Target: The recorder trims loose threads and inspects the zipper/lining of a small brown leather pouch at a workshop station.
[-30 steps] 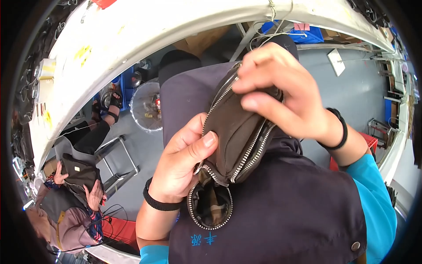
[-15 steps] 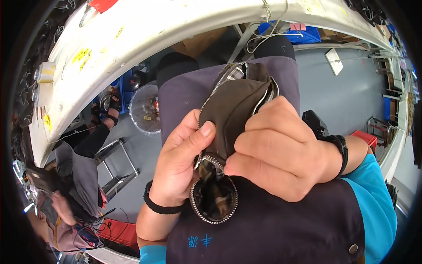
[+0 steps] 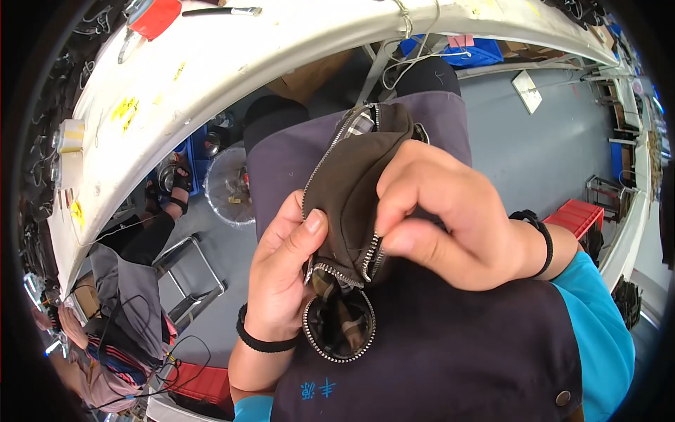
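An olive-brown fabric pouch (image 3: 351,176) with silver zippers lies slanted over my apron-covered lap, plaid lining showing at its top. Its lower end has a round zippered opening (image 3: 339,327) hanging open with camouflage-patterned lining inside. My left hand (image 3: 281,257) is closed on the pouch's left side, thumb on the fabric. My right hand (image 3: 439,214) is closed at the pouch's right side, thumb and curled index finger gripping the zipper near the lower right, though part of what they pinch is hidden.
A white bench (image 3: 190,49) curves around me, bearing a red container (image 3: 151,20) and a brush (image 3: 221,12). Below are blue crates (image 3: 478,50), a plastic-lined bin (image 3: 225,186) and red crates (image 3: 571,219). A co-worker (image 3: 105,359) sits at left beside a metal stool (image 3: 186,274).
My right hand came down from the pouch's top to the right-hand zipper and has since shifted slightly up, its thumb now showing. The co-worker's dark bag has moved out of clear view.
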### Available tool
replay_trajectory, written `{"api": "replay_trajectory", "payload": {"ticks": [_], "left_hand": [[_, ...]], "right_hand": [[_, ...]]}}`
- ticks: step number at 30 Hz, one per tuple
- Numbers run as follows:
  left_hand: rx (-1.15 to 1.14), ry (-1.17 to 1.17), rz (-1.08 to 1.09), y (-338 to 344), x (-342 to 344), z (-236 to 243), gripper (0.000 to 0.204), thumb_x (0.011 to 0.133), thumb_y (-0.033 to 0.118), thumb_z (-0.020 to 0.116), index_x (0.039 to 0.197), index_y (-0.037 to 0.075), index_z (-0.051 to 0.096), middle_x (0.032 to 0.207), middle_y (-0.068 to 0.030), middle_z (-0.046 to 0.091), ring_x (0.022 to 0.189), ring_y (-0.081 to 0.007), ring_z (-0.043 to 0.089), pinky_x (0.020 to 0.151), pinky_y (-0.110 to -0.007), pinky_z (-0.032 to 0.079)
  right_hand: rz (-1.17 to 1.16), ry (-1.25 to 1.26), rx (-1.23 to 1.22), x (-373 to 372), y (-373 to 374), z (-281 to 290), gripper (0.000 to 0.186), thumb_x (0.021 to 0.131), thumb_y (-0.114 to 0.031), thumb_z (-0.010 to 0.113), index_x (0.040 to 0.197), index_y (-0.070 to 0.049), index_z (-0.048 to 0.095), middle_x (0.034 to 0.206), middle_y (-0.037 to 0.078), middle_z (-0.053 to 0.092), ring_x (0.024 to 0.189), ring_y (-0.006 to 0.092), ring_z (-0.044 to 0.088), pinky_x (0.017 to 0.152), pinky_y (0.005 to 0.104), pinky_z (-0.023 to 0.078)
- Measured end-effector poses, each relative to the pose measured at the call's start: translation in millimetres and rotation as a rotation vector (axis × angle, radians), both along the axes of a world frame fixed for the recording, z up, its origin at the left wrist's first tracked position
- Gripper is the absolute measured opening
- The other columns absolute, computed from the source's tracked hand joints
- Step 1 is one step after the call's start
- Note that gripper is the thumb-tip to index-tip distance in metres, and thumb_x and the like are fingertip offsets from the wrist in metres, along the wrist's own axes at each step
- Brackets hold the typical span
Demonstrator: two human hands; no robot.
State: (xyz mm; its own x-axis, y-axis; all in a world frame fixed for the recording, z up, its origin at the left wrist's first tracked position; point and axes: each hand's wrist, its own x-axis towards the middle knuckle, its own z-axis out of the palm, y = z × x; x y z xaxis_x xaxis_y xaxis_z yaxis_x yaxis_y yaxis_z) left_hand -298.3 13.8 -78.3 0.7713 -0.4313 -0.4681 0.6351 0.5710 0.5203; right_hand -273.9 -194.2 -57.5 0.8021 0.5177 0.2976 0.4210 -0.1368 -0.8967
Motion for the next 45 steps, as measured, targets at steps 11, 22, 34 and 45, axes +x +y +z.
{"api": "replay_trajectory", "payload": {"ticks": [11, 22, 34, 45], "left_hand": [[0.067, -0.081, 0.038, -5.8, -7.1, 0.7, 0.016, 0.099, 0.019, 0.054, 0.105, 0.004, 0.050, 0.102, -0.0077, 0.062, 0.088, -0.0109, 0.062, 0.077, -0.025, 0.052], [0.104, -0.126, 0.032, -9.7, -4.8, 2.1, 0.014, 0.097, 0.018, 0.058, 0.099, 0.006, 0.050, 0.098, -0.0030, 0.061, 0.086, -0.0081, 0.059, 0.078, -0.024, 0.050], [0.177, -0.210, 0.084, 4.6, 9.5, 2.9, 0.022, 0.097, 0.011, 0.057, 0.114, 0.004, 0.046, 0.104, -0.0064, 0.061, 0.090, -0.0098, 0.058, 0.082, -0.025, 0.048], [1.629, -1.153, 0.115, 9.5, -10.8, 38.0, 0.034, 0.063, 0.026, 0.087, 0.085, 0.012, 0.066, 0.115, -0.0049, 0.059, 0.109, -0.0285, 0.056, 0.104, -0.052, 0.027]], "right_hand": [[0.140, 0.102, 0.044, -0.6, 6.3, 3.2, 0.015, 0.085, -0.006, 0.069, 0.086, -0.003, 0.055, 0.085, 0.006, 0.050, 0.071, 0.0198, 0.047, 0.064, 0.0308, 0.039], [0.238, 0.943, 0.444, -7.8, -2.4, 6.8, 0.014, 0.098, -0.011, 0.057, 0.088, -0.002, 0.054, 0.084, -0.002, 0.046, 0.074, 0.0059, 0.043, 0.066, 0.0229, 0.037], [0.165, 1.081, 0.562, -3.5, 17.1, 0.1, 0.011, 0.095, -0.013, 0.063, 0.093, -0.003, 0.058, 0.086, -0.003, 0.059, 0.078, 0.0025, 0.051, 0.069, 0.0198, 0.042], [0.235, 1.114, 0.666, 14.7, 43.5, 6.1, 0.016, 0.097, -0.017, 0.059, 0.103, -0.002, 0.059, 0.099, 0.001, 0.062, 0.090, 0.0043, 0.055, 0.076, 0.0207, 0.045]]}}
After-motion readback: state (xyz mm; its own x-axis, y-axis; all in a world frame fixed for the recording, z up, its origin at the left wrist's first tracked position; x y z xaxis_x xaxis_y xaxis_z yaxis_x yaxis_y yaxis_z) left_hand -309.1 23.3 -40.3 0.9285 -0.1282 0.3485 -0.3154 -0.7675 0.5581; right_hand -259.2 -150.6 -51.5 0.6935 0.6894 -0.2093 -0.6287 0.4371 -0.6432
